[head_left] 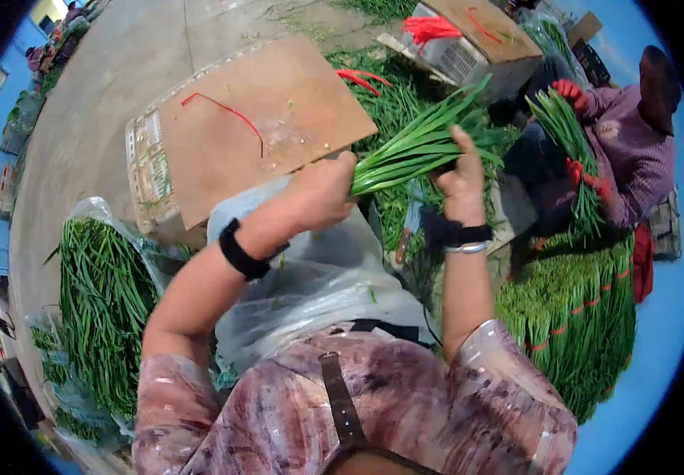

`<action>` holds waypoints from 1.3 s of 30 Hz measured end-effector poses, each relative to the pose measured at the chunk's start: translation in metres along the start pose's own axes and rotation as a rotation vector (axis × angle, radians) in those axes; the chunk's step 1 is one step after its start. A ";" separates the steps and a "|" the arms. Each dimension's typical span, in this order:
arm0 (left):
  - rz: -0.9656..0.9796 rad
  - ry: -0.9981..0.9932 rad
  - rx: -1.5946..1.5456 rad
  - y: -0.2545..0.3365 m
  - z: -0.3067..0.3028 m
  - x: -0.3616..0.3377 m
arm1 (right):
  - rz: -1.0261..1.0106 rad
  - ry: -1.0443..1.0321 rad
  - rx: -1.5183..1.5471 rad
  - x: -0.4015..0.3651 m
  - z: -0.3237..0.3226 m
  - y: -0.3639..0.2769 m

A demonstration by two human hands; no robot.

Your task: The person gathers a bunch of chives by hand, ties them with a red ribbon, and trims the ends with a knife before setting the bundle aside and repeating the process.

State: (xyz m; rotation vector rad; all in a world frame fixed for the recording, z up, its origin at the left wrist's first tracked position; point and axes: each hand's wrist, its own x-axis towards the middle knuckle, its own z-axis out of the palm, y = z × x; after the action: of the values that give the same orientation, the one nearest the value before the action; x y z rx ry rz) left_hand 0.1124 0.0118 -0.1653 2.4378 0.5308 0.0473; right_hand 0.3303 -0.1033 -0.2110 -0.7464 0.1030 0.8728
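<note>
My left hand (324, 190) is closed around the gathered lower end of a bunch of garlic chives (405, 154), above the plastic sheet on my lap. The long flat leaves fan out up and to the right. My right hand (462, 180) is at the leafy part, its thumb and fingers apart on either side of some leaves; several of its fingers are hidden. Below the bunch, a knife (408, 229) with a wooden handle lies among loose leaves. A red tie (227, 116) rests on the brown board (302, 95) in front of me.
Loose chives in clear plastic (104, 309) are piled at my left. Tied bunches (579, 317) stand stacked at my right. A co-worker (627, 142) in red gloves holds another bunch. More red ties (431, 30) lie on a crate behind.
</note>
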 end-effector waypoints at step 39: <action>0.042 0.232 -0.284 -0.153 -0.122 -0.032 | -0.811 -1.042 -2.137 0.012 0.136 0.098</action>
State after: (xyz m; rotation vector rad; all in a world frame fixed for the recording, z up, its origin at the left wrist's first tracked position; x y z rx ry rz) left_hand 0.0082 0.1797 -0.1561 2.1766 0.5343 0.4008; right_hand 0.2390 0.0307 -0.1679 -1.8693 -2.2138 0.1434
